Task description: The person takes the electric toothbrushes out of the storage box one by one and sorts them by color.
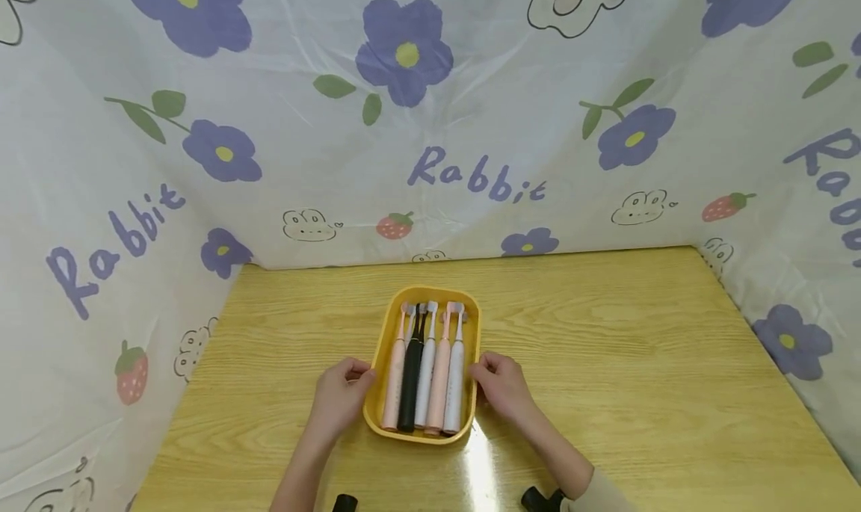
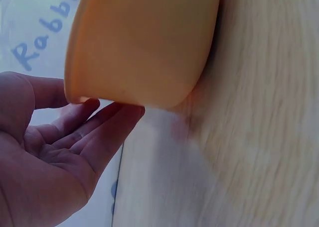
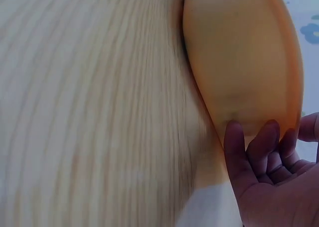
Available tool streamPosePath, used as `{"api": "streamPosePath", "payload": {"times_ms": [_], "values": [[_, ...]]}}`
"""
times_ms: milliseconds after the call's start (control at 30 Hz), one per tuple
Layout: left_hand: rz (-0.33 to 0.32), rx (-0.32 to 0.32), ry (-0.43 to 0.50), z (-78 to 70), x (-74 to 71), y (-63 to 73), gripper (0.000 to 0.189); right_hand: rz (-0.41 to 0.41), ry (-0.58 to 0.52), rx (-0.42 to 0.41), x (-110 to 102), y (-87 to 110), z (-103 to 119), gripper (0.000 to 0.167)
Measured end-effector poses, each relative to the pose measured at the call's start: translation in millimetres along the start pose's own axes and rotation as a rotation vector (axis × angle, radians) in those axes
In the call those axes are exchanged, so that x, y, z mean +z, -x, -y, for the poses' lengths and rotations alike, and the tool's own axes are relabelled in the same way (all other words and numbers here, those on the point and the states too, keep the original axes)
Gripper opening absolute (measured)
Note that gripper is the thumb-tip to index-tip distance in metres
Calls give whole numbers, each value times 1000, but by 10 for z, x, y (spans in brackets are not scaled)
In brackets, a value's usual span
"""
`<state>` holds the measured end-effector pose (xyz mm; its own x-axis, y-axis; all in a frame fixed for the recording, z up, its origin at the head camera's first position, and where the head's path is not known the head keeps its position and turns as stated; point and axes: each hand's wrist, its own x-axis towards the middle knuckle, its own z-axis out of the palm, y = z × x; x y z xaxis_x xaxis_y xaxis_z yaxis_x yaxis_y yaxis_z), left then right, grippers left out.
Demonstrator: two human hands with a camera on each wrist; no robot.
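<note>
Wooden bench (image 1: 605, 332) bore the yellow tray (image 1: 414, 438), long axis pointing away. Left hand (image 1: 340, 392) and right hand (image 1: 504, 386) pinched its long sides.

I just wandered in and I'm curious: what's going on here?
A person's left hand and right hand grip a yellow tray from either side. Pink, black and white toothbrushes lie in it, heads pointing away from the person. The tray is on or just above the table; I can't tell whether it is slightly raised.
</note>
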<state>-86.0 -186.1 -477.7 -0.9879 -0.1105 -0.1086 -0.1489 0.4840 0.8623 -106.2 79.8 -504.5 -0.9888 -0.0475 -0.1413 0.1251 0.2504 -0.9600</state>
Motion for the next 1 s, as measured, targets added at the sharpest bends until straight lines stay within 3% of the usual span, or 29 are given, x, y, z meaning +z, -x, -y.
{"api": "streamPosePath", "payload": {"times_ms": [233, 500, 600, 733, 1000], "values": [[64, 15, 72, -71, 163, 99, 10, -82, 76, 2, -219, -20, -61, 20], [109, 24, 130, -80, 264, 133, 9, -100, 127, 2, -367, -19, -44, 15], [97, 46, 111, -83, 268, 140, 12, -165, 174, -49, -388, -26, 18, 10], [59, 96, 74, -74, 313, 141, 20, -245, 196, -171, -360, -61, 175, 22], [41, 190, 13, -34, 474, 158, 45, -169, 248, -304, -180, -108, 386, 43]]}}
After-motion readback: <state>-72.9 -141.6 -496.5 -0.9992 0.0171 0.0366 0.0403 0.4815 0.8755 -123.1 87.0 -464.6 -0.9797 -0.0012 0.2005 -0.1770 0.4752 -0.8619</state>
